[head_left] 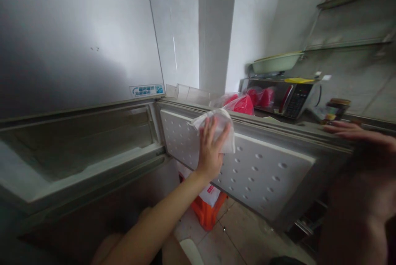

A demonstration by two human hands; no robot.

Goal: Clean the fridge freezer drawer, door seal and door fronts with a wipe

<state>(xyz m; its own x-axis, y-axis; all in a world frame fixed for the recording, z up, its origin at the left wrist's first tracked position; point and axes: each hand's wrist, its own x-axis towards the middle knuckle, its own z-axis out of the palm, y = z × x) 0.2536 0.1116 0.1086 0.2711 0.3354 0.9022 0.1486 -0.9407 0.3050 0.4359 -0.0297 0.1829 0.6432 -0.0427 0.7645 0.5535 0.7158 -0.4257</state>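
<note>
My left hand (210, 149) presses a white cloth (224, 123) flat against the dimpled white inner panel of an open fridge door (266, 166), near the panel's upper left. Its fingers are spread over the cloth. My right hand (359, 137) lies flat on the door's top edge at the right, fingers stretched out, with nothing in it. To the left, the open fridge compartment (77, 149) shows a pale inner ledge and walls.
The shut upper fridge door (77, 30) fills the top left. Behind the open door stand red bags (243, 103), a microwave (287, 96) with a green basin (275, 62) on top, and a jar (338, 107). An orange box (207, 211) sits on the tiled floor.
</note>
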